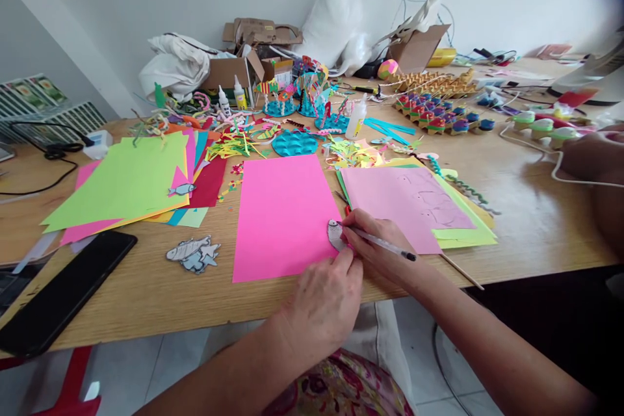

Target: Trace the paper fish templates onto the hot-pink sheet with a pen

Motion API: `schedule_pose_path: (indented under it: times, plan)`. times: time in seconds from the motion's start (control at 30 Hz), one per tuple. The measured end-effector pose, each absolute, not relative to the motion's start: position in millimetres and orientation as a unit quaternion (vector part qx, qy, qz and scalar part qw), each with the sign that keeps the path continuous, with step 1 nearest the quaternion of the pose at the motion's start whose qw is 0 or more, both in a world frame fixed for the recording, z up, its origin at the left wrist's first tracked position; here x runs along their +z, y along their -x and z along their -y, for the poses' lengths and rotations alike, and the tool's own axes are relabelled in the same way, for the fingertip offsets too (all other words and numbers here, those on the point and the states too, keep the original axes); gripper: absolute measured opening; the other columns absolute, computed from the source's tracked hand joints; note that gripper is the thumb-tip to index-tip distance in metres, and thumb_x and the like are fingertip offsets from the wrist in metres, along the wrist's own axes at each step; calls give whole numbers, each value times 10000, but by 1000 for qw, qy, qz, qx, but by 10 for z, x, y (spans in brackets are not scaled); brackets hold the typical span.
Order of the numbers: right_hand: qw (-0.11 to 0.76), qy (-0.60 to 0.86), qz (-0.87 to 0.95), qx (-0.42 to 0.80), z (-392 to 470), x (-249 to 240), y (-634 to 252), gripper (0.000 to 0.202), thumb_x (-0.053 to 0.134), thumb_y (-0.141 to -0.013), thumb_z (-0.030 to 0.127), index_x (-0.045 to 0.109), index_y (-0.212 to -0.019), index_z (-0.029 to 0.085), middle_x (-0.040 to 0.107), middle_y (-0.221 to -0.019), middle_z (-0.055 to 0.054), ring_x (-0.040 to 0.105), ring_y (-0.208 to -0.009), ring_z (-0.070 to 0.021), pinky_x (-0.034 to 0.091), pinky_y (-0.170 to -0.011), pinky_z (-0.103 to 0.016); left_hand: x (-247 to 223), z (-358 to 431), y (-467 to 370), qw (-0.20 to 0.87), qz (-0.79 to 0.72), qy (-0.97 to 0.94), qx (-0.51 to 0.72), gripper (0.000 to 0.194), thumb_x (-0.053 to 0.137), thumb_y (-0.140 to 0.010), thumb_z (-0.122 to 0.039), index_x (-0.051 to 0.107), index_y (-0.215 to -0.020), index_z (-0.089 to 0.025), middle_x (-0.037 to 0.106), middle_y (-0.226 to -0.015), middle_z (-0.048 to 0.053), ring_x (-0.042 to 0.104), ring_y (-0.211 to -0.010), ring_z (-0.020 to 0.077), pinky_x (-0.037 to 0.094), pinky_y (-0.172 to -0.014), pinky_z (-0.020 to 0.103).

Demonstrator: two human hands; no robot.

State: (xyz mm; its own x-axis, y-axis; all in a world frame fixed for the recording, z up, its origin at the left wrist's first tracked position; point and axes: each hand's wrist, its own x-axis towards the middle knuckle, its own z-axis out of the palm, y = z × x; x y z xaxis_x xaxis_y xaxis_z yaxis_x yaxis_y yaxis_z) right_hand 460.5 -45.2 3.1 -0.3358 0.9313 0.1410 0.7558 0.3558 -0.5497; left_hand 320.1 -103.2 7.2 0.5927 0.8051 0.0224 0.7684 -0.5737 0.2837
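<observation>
A bright pink sheet of paper (pixel 283 221) lies flat before me on the wooden table. On its right edge is a small grey-white paper fish cutout (pixel 335 234) with a drawn eye, partly covered by my fingers. My right hand (pixel 377 244) is closed around a clear pen (pixel 383 244), its tip at the fish's head. Curled fingers of my left hand (pixel 324 302) hold the fish's lower end against the sheet. Left of the sheet is a small pile of fish cutouts (pixel 192 252). Another fish cutout (pixel 182 190) rests on lime-green paper (pixel 121 175).
A black phone (pixel 68 289) lies at the left front. Pale pink paper with pencil drawings (pixel 390 201) lies to the right, near a thin wooden stick (pixel 462 272). Glue bottles (pixel 357 118), paper scraps (pixel 353 155) and painted egg cartons (pixel 439 112) stand behind. Another person's hand (pixel 592 156) is at right.
</observation>
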Motion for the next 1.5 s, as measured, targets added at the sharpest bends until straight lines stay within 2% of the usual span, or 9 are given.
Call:
schedule_pose_path:
  times: [0.13,0.23,0.43,0.57,0.87,1.5]
  plan:
    - [207,532,798,192,439,57,-4598,129,422,-827,261,530,-802,194,602,-619,-2,537,-538,-133,340,-505,-228,-52,1009,-3203,111,-457,-881,55,268,408,-843,-144,471,-1103,-147,527,-1045,89,569,-789,211,512,-633,332]
    - [199,531,797,209,424,91,-4596,131,423,-812,242,541,-821,187,592,-597,2,526,-525,-130,339,-497,-229,-77,1016,-3201,96,-458,-883,42,273,396,-855,-142,470,-1118,-146,535,-1037,80,567,-773,190,505,-642,304]
    - [230,470,750,405,401,192,-4634,58,469,-776,219,506,-748,185,544,-571,28,507,-498,-104,375,-473,-211,-45,1022,-3194,65,-451,-890,31,322,361,-861,-104,457,-1167,-136,544,-1040,65,563,-712,164,500,-604,280]
    - [202,417,740,488,353,207,-4644,11,495,-729,170,495,-725,180,523,-577,34,512,-503,-101,385,-471,-212,-46,1032,-3188,51,-445,-894,29,328,380,-836,-84,471,-1150,-114,538,-1065,74,560,-691,165,500,-580,288]
    - [137,395,777,470,263,200,-4621,69,470,-696,106,497,-685,169,524,-562,25,494,-493,-99,364,-447,-209,-57,1045,-3184,58,-438,-896,54,316,362,-836,-68,474,-1130,-104,540,-1002,54,551,-679,180,516,-565,335]
    - [118,409,796,430,273,230,-4578,90,439,-693,100,484,-670,174,489,-536,39,465,-482,-88,342,-444,-198,-86,1030,-3175,61,-432,-898,56,307,359,-836,-64,484,-1115,-98,532,-1004,63,547,-678,175,516,-562,329]
